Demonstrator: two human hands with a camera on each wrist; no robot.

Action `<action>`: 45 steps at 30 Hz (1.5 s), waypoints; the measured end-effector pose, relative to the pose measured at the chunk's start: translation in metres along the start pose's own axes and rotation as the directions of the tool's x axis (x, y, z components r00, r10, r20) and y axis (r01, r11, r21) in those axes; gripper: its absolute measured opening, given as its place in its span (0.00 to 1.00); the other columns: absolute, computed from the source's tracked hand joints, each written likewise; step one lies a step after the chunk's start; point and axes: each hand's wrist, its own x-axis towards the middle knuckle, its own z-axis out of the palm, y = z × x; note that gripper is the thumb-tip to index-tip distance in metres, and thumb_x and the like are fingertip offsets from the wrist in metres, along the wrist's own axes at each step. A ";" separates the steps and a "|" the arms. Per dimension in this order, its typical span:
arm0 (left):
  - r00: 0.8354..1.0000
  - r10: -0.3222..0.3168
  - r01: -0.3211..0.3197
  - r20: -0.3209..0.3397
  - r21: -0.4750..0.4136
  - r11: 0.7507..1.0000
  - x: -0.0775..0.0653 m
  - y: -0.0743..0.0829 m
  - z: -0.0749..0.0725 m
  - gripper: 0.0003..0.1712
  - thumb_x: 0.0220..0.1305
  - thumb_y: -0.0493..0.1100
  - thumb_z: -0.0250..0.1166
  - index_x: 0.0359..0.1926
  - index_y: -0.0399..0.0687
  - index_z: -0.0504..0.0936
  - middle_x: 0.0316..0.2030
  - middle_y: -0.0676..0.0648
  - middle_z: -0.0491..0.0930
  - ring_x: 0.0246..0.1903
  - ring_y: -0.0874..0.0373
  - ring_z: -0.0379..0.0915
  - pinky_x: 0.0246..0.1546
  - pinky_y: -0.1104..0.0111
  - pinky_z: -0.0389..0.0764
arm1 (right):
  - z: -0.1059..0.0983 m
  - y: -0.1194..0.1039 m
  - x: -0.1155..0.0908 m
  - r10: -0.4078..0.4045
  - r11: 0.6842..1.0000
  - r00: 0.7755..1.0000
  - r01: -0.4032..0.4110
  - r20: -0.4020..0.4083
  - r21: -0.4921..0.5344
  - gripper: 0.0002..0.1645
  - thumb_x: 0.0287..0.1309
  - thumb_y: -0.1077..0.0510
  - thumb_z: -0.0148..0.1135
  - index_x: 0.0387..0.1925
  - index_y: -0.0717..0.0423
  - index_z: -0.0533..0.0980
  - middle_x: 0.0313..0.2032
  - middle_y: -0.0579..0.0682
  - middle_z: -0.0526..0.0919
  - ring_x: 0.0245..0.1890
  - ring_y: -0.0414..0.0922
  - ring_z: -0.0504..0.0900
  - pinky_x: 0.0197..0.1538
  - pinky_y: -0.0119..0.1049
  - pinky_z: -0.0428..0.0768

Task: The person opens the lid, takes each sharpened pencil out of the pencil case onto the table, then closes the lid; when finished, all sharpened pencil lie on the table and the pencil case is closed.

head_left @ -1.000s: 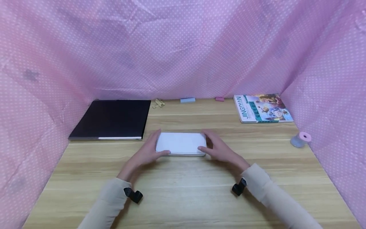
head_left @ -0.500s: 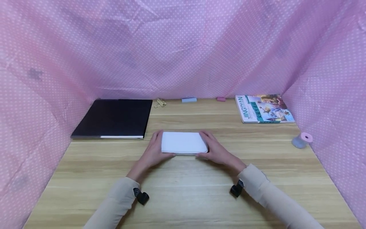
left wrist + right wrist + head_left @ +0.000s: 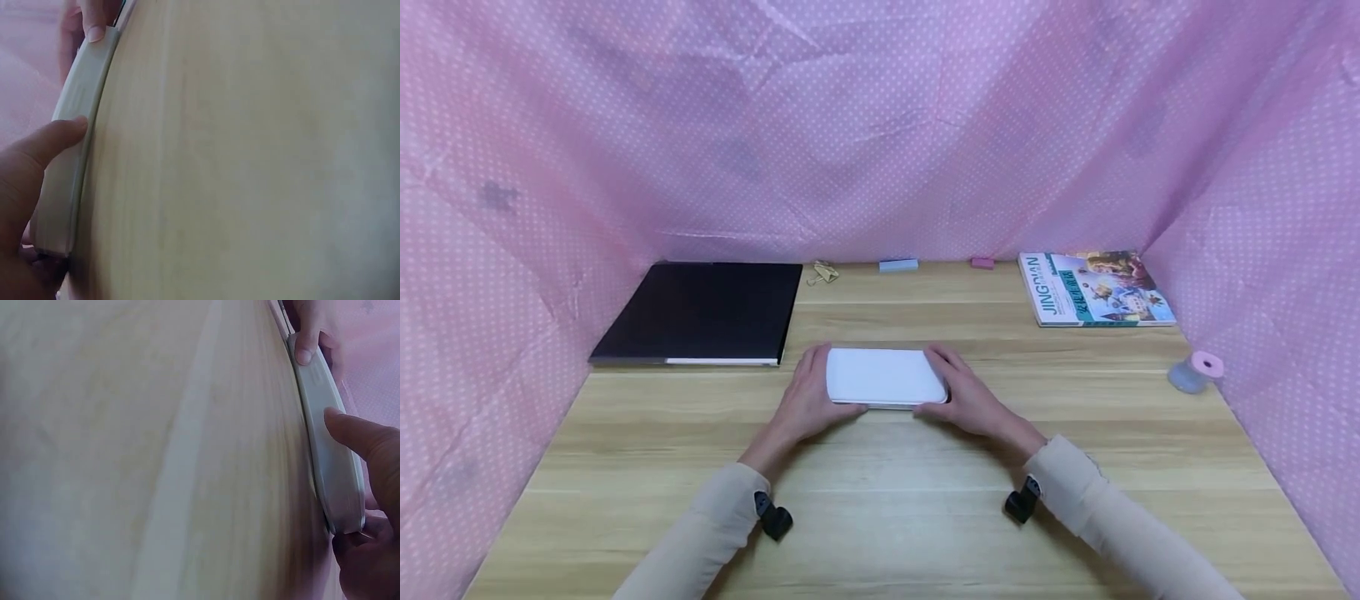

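A white flat rectangular block (image 3: 886, 377) with rounded right corners lies across the middle of the wooden table. My left hand (image 3: 811, 400) grips its left end, thumb along the near side and fingers round the far side. At the other end my right hand (image 3: 970, 398) holds it in a mirrored way. Seen from the left wrist, the block's pale near side (image 3: 72, 156) has a thin lip along the bottom edge, and the thumb presses on it. In the right wrist view the right thumb lies on that same side (image 3: 328, 450). The far fingers are mostly hidden.
Back left lies a large black folder (image 3: 700, 312). Along the back edge are gold binder clips (image 3: 823, 272), a light blue bar (image 3: 898, 265) and a pink one (image 3: 982, 262). A magazine (image 3: 1097, 287) and a pink-topped spool (image 3: 1197, 371) are on the right. Pink dotted cloth (image 3: 880, 125) surrounds the table.
Both thumbs have come down from the block's top edge onto its near side, and the hands have closed in on its ends. In the last half second almost nothing has moved.
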 end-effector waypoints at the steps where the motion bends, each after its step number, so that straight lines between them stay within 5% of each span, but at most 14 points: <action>1: 1.000 -0.001 0.001 -0.003 0.005 1.000 0.000 0.000 0.000 0.64 0.32 0.68 0.73 0.67 0.44 0.55 0.59 0.44 0.59 0.57 0.52 0.56 0.56 0.58 0.64 | 0.000 0.000 0.000 -0.002 1.000 1.000 0.002 -0.005 0.002 0.58 0.44 0.34 0.65 0.71 0.50 0.50 0.70 0.50 0.48 0.69 0.46 0.49 0.66 0.47 0.55; 21: 0.999 -0.026 0.027 -0.031 0.031 0.999 -0.002 0.001 0.000 0.63 0.32 0.69 0.72 0.66 0.45 0.57 0.58 0.45 0.60 0.55 0.53 0.59 0.53 0.58 0.68 | -0.003 -0.003 -0.003 -0.013 1.000 1.000 0.013 0.006 0.006 0.55 0.47 0.33 0.62 0.71 0.48 0.50 0.71 0.49 0.47 0.69 0.47 0.47 0.65 0.49 0.54; 45: 0.999 -0.032 0.033 -0.044 0.014 0.999 -0.002 0.000 0.003 0.63 0.31 0.69 0.72 0.66 0.45 0.57 0.58 0.45 0.60 0.54 0.52 0.61 0.54 0.58 0.68 | -0.008 -0.006 -0.008 -0.028 0.992 0.999 0.031 0.023 -0.121 0.49 0.50 0.31 0.57 0.69 0.43 0.54 0.71 0.50 0.48 0.69 0.47 0.50 0.64 0.48 0.59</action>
